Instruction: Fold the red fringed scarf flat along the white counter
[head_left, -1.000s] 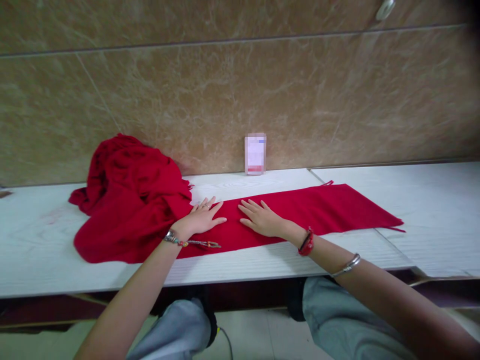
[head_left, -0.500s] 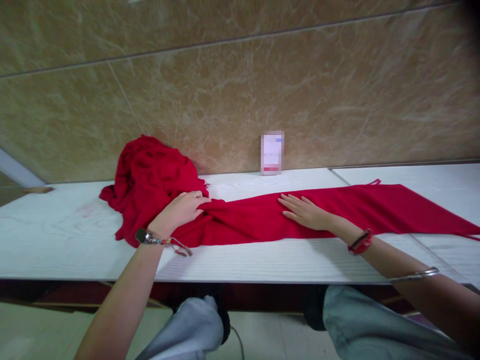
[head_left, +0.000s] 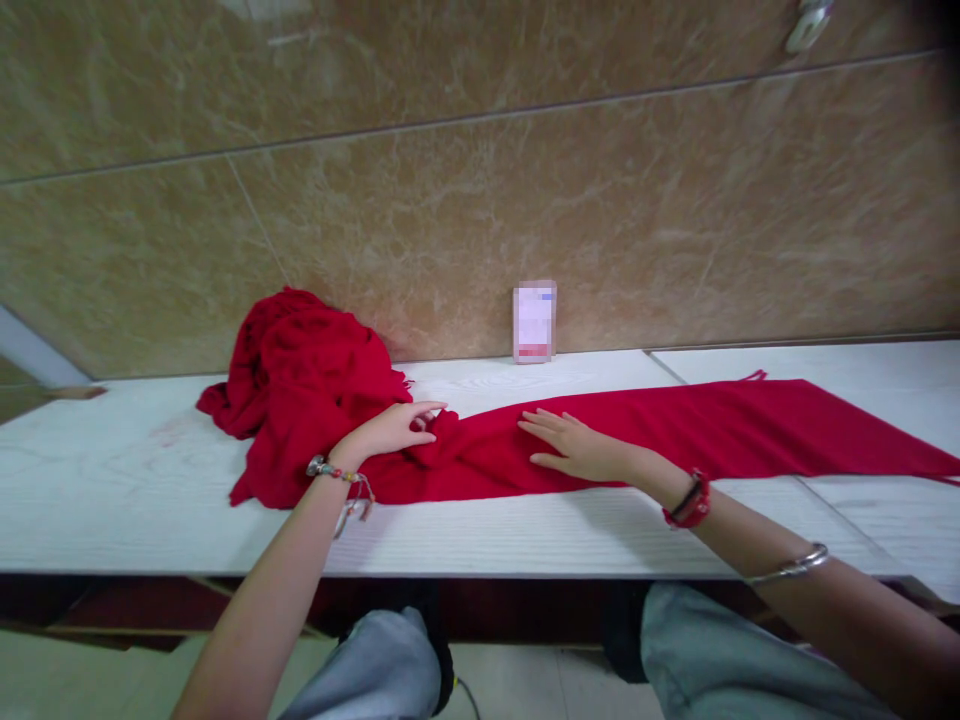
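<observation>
A long red scarf with tasselled ends lies across the white bench top, its right part spread in a smooth strip. Its left part is bunched in a crumpled heap against the wall. At the crease where the strip meets the heap is my left hand, thumb and fingers apart around a small raised fold; I cannot tell whether it touches the fold. My right hand rests open on the flat strip, fingers stretched to the left.
A phone with a lit, blurred screen leans upright against the brown marbled wall. The white bench top ends at a front edge above my knees. A cable lies on the floor.
My left hand has moved right along the scarf, its thumb and fingers now spread apart. My right hand has slid left over the fabric. The view has tilted up slightly.
</observation>
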